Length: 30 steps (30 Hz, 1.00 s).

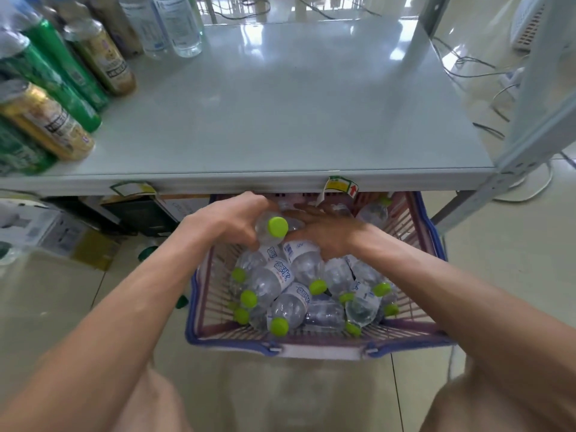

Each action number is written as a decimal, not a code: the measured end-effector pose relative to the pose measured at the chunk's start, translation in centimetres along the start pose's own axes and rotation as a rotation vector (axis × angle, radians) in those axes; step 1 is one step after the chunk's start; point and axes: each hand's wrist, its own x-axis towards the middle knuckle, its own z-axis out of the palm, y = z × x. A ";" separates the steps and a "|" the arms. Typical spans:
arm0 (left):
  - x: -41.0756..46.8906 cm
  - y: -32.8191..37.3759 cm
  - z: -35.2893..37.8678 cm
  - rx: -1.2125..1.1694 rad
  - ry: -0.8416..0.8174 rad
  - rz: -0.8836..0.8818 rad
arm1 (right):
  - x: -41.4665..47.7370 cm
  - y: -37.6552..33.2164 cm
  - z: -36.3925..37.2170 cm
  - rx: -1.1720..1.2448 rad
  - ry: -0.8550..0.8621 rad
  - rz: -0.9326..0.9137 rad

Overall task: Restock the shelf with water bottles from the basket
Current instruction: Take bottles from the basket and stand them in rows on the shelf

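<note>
A pink basket with a blue rim (318,346) sits on the floor under the front edge of the shelf (280,98). It holds several clear water bottles with lime-green caps (280,282). My left hand (232,218) is closed around one raised bottle (276,226), whose cap points toward me. My right hand (327,232) lies against the same bottle from the right, fingers spread over it and over the bottles below.
Green and gold drink bottles (56,98) stand along the shelf's left side, and clear bottles (174,23) at the back left. A metal shelf post (530,120) rises at the right. Cardboard boxes (46,232) lie on the floor at left. Cables (480,76) run behind.
</note>
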 end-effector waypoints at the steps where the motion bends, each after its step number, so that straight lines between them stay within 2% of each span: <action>1: -0.1 -0.2 -0.2 -0.009 0.009 -0.003 | -0.1 -0.3 0.2 -0.029 0.025 0.000; 6: -2.4 -1.1 -1.8 -0.099 -0.011 0.076 | -0.5 -0.9 1.5 -0.042 0.157 -0.022; 12: -7.4 0.1 -7.7 -0.440 0.044 0.091 | 0.2 -0.4 1.8 0.078 0.110 -0.021; 14: -8.9 1.0 -9.9 -0.489 0.081 0.105 | 0.4 -0.4 2.0 0.103 0.105 -0.009; 18: -10.0 1.4 -13.8 -0.567 0.290 0.092 | 0.9 -0.1 2.8 0.093 0.114 -0.027; 24: -3.7 -0.8 -17.4 -0.768 0.793 -0.077 | 0.2 -0.8 1.9 0.105 0.058 -0.032; 28: 1.3 -1.4 -19.0 -0.847 1.009 -0.195 | 0.1 -0.7 2.0 0.150 0.110 -0.027; 30: 3.1 -2.1 -20.1 -0.817 1.054 -0.241 | 0.0 -0.5 2.4 0.159 0.126 -0.012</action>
